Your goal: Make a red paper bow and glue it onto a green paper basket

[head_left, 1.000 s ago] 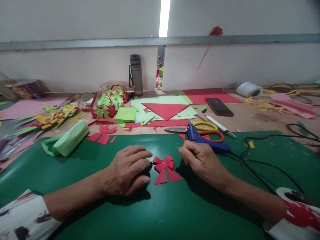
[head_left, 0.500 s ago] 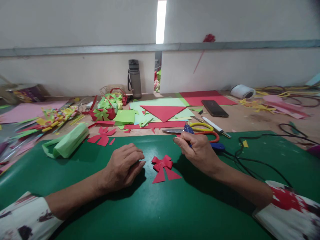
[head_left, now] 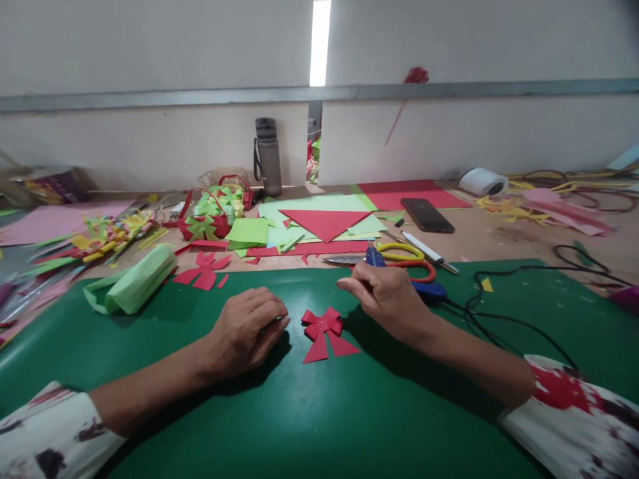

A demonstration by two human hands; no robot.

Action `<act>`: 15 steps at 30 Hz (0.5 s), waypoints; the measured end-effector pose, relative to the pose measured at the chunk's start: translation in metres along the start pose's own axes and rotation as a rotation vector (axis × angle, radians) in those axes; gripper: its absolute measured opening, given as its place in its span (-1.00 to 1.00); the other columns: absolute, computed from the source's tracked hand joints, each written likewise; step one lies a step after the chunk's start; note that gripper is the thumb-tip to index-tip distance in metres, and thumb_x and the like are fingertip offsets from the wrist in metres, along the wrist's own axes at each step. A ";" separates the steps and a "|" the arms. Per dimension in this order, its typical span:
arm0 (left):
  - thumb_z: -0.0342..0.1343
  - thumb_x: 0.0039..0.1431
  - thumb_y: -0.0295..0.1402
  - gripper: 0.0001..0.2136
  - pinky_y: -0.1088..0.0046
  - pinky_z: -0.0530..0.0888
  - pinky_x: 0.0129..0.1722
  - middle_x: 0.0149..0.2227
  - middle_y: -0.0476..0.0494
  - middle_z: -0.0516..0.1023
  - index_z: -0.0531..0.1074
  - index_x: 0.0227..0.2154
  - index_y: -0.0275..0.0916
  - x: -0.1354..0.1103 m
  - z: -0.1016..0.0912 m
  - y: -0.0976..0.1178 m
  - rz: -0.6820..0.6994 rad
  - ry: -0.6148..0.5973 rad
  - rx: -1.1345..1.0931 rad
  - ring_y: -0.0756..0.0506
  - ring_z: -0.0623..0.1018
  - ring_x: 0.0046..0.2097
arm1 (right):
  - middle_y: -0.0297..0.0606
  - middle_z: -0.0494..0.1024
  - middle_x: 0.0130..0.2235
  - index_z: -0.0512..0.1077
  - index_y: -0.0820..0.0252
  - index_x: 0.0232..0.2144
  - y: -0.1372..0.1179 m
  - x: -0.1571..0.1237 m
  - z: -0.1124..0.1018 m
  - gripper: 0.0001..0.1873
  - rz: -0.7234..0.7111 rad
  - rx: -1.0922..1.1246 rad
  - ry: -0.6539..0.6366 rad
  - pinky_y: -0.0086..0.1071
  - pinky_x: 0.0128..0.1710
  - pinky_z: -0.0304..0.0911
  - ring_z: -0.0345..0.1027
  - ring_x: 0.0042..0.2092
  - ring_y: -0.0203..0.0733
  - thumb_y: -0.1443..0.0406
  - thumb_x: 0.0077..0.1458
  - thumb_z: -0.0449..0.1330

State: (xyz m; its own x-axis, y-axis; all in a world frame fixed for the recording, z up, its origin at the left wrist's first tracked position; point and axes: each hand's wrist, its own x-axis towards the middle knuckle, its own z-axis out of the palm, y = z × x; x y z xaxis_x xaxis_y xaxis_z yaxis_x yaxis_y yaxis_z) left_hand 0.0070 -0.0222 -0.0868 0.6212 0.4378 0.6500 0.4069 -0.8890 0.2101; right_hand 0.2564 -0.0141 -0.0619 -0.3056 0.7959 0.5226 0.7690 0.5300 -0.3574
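A red paper bow point(head_left: 322, 332) with two tails lies on the green mat point(head_left: 319, 419) between my hands. Left of it rests my left hand point(head_left: 249, 329), fingers curled and closed, with nothing showing between thumb and fingertips. My right hand point(head_left: 384, 296) is closed, above and right of the bow and apart from it; anything inside the fingers is hidden. Behind that hand lies a blue glue gun point(head_left: 430, 290), partly covered by it. Scissors point(head_left: 417, 256) with yellow and orange handles are just beyond.
A light green paper roll point(head_left: 142, 283) and red paper cutouts point(head_left: 204, 271) lie at left. Farther back are a red paper triangle point(head_left: 327, 225), a phone point(head_left: 428, 215), a white marker point(head_left: 424, 247) and a grey bottle point(head_left: 269, 159). A black cord point(head_left: 489, 319) crosses the mat at right.
My right hand has shifted slightly left, still closed. My left hand stays where it was. The bow has not visibly moved on the mat; the whole view has shifted a little.
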 end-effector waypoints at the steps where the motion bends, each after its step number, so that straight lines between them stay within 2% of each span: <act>1: 0.01 0.18 -0.52 -0.94 0.43 0.37 -0.37 -0.44 -0.11 0.47 0.34 -0.36 -0.28 0.000 0.000 0.000 -0.002 -0.001 0.000 -0.04 0.42 -0.38 | -0.45 0.17 -0.69 0.17 0.13 -0.70 0.000 0.000 0.000 -0.57 -0.002 -0.009 0.005 -0.39 -0.57 -0.08 0.02 -0.63 -0.33 0.17 0.16 0.11; 3: 0.00 0.18 -0.52 -0.94 0.43 0.37 -0.37 -0.45 -0.11 0.46 0.34 -0.36 -0.28 -0.001 0.000 0.001 0.002 0.003 -0.002 -0.04 0.42 -0.39 | -0.43 0.21 -0.69 0.21 0.14 -0.70 0.000 0.001 0.000 -0.57 -0.005 -0.015 0.014 -0.38 -0.57 -0.02 0.06 -0.63 -0.31 0.20 0.17 0.10; 4: 0.00 0.19 -0.53 -0.94 0.44 0.36 -0.38 -0.45 -0.11 0.46 0.34 -0.36 -0.28 -0.001 0.000 0.001 0.006 0.005 -0.005 -0.03 0.41 -0.39 | -0.37 0.31 -0.64 0.30 0.16 -0.64 0.000 0.001 0.000 -0.64 -0.014 -0.009 0.021 -0.38 -0.53 0.07 0.18 -0.58 -0.27 0.24 0.19 0.07; 6: -0.01 0.19 -0.52 -0.94 0.44 0.36 -0.37 -0.44 -0.11 0.46 0.34 -0.35 -0.28 0.000 0.000 0.002 0.010 0.004 -0.009 -0.03 0.41 -0.39 | -0.17 0.53 -0.35 0.44 0.24 -0.33 0.001 0.002 0.001 -0.79 -0.061 -0.003 0.044 -0.33 -0.32 0.24 0.41 -0.32 -0.15 0.36 0.20 0.01; 8: -0.02 0.21 -0.50 -0.93 0.47 0.34 -0.40 -0.46 -0.09 0.44 0.34 -0.36 -0.28 0.000 0.001 0.001 0.004 0.012 0.012 -0.02 0.39 -0.42 | -0.02 0.49 -0.05 0.37 0.28 -0.05 0.002 0.002 0.002 -0.70 -0.106 -0.027 0.042 -0.25 -0.12 0.27 0.37 -0.03 -0.07 0.40 0.19 -0.01; 9: -0.02 0.23 -0.49 -0.91 0.49 0.32 -0.42 -0.49 -0.06 0.42 0.33 -0.39 -0.27 0.000 0.001 0.001 -0.007 0.019 0.040 -0.01 0.38 -0.44 | -0.01 0.48 -0.03 0.38 0.28 -0.05 0.003 0.000 0.002 -0.70 -0.119 -0.045 0.026 -0.22 -0.11 0.28 0.37 -0.01 -0.04 0.39 0.19 0.01; 10: -0.03 0.24 -0.46 -0.87 0.50 0.29 -0.46 -0.53 -0.04 0.40 0.32 -0.43 -0.26 0.000 0.002 0.001 -0.017 0.031 0.079 0.01 0.36 -0.48 | -0.03 0.53 -0.11 0.42 0.27 -0.14 0.004 -0.002 0.002 -0.76 -0.124 -0.060 0.006 -0.22 -0.16 0.30 0.41 -0.08 -0.03 0.37 0.19 0.03; 11: -0.04 0.27 -0.43 -0.81 0.51 0.25 -0.50 -0.57 -0.01 0.36 0.30 -0.48 -0.25 0.000 0.002 0.001 -0.028 0.042 0.128 0.02 0.33 -0.52 | -0.09 0.57 -0.23 0.46 0.24 -0.27 0.005 -0.004 0.002 -0.82 -0.126 -0.064 -0.023 -0.26 -0.23 0.33 0.46 -0.19 -0.06 0.34 0.19 0.05; 12: -0.06 0.29 -0.38 -0.75 0.51 0.21 -0.54 -0.61 0.02 0.33 0.27 -0.53 -0.24 -0.001 0.002 0.001 -0.030 0.049 0.182 0.02 0.30 -0.56 | -0.17 0.56 -0.42 0.45 0.21 -0.44 0.006 -0.007 0.002 -0.77 -0.144 -0.054 -0.034 -0.30 -0.34 0.33 0.47 -0.35 -0.11 0.33 0.21 0.05; 13: -0.10 0.31 -0.30 -0.69 0.49 0.17 -0.57 -0.65 0.03 0.30 0.24 -0.57 -0.23 -0.001 0.002 0.002 -0.019 0.061 0.231 0.03 0.28 -0.60 | -0.21 0.53 -0.50 0.43 0.21 -0.50 0.008 -0.010 0.003 -0.72 -0.167 -0.042 -0.022 -0.33 -0.41 0.33 0.45 -0.44 -0.15 0.32 0.22 0.03; 14: -0.16 0.34 -0.25 -0.65 0.47 0.14 -0.59 -0.66 0.03 0.31 0.23 -0.58 -0.22 -0.002 0.002 0.002 -0.016 0.043 0.281 0.02 0.28 -0.61 | -0.18 0.57 -0.42 0.44 0.23 -0.40 0.011 -0.012 0.003 -0.75 -0.207 -0.033 -0.021 -0.36 -0.38 0.35 0.48 -0.38 -0.16 0.34 0.23 0.01; 15: -0.23 0.35 -0.23 -0.61 0.45 0.11 -0.61 -0.67 0.02 0.33 0.23 -0.59 -0.22 -0.003 0.002 0.001 -0.006 0.024 0.333 0.01 0.28 -0.63 | -0.14 0.60 -0.28 0.44 0.25 -0.25 0.014 -0.014 0.004 -0.76 -0.273 -0.030 0.007 -0.37 -0.27 0.37 0.51 -0.26 -0.16 0.39 0.24 -0.04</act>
State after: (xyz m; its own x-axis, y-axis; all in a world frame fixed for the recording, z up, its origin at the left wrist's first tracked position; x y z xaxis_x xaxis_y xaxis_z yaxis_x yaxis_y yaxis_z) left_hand 0.0070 -0.0239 -0.0895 0.6039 0.4362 0.6671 0.6094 -0.7921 -0.0337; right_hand 0.2686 -0.0169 -0.0777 -0.5000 0.6226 0.6020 0.6748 0.7158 -0.1798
